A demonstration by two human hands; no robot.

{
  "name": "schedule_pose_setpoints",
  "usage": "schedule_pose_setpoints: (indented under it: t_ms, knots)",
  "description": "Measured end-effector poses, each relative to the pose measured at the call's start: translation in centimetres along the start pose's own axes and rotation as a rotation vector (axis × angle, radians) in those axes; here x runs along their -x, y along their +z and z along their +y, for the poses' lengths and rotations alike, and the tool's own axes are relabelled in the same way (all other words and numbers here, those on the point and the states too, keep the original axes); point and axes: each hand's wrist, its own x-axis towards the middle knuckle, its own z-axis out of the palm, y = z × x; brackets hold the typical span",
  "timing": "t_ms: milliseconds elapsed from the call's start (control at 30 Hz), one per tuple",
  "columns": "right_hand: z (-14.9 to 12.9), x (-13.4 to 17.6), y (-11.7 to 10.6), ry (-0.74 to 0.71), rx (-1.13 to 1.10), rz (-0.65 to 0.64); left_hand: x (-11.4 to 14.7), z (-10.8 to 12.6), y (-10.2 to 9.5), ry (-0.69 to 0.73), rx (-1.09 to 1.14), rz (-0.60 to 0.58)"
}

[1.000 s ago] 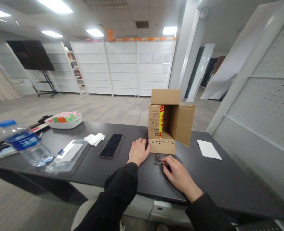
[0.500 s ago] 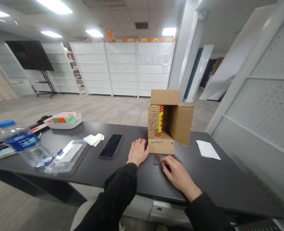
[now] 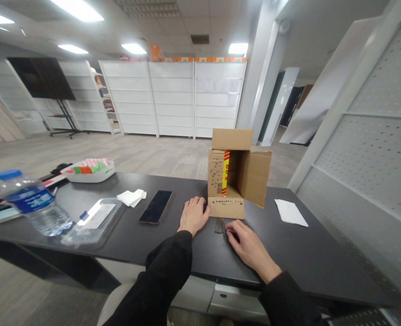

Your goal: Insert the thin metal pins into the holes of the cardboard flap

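only the view had shifted, slightly. lining up the thin metal rods (image 3: 220, 225), just nearer than the box (image 3: 226, 208), seemed the step, next needing a light fingertip touch. the right hand (image 3: 248, 240), thumb and forefinger nearly together, was at their right end, any grip unclear; the left hand (image 3: 193, 216) lay loosely open, apparently empty, to their left.

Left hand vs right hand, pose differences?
The left hand lies palm down, fingers fairly flat; the right hand curls, thumb and index close together. The left hand is beside the box's lower flap; the right hand is at the right end of the thin dark rods. Both have black sleeves.
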Motion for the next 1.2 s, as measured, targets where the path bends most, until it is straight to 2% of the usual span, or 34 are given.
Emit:
schedule_pose_setpoints:
  t_ms: [900,1200]
  knots:
    - [-0.24,-0.04,-0.08,0.034,-0.017,0.017,-0.12,-0.43,0.78,0.006,0.030,0.034]
    - [-0.30,-0.17,-0.08,0.014,-0.002,0.050,-0.10,-0.22,0.49,-0.004,0.029,0.017]
